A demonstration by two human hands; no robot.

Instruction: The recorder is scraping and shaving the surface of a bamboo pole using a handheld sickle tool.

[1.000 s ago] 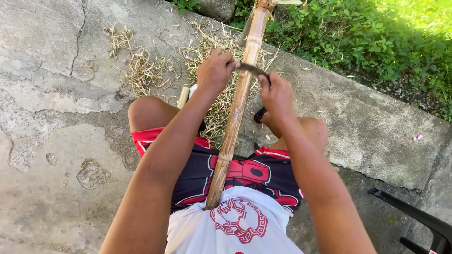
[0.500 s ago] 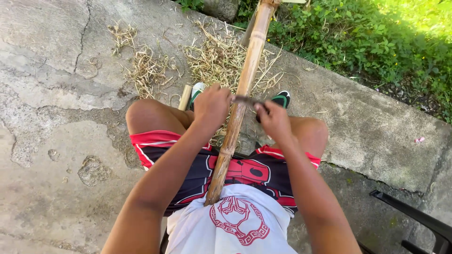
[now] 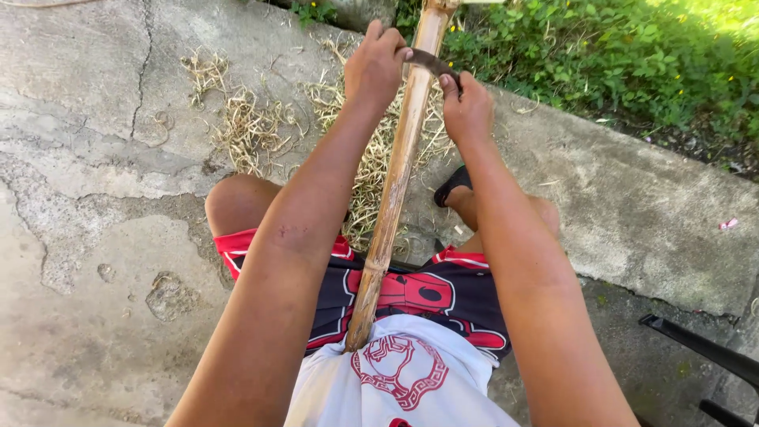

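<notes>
both hands, left hand (image 3: 378,67) and right hand (image 3: 468,111), grip a curved blade (image 3: 433,62) across the bamboo pole (image 3: 393,194). a heap of shavings (image 3: 261,126) already lies on the concrete; most of the pole looks pale and scraped, though how much is left i can't tell.

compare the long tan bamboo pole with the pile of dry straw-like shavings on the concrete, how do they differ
The long tan bamboo pole is one solid straight stalk; the pile of dry straw-like shavings is many thin loose curls. The pole slants up off the ground from the person's lap, gripped near its far end by the left hand and right hand; the shavings lie scattered flat, untouched. Both share a pale yellowish-tan colour.
</notes>
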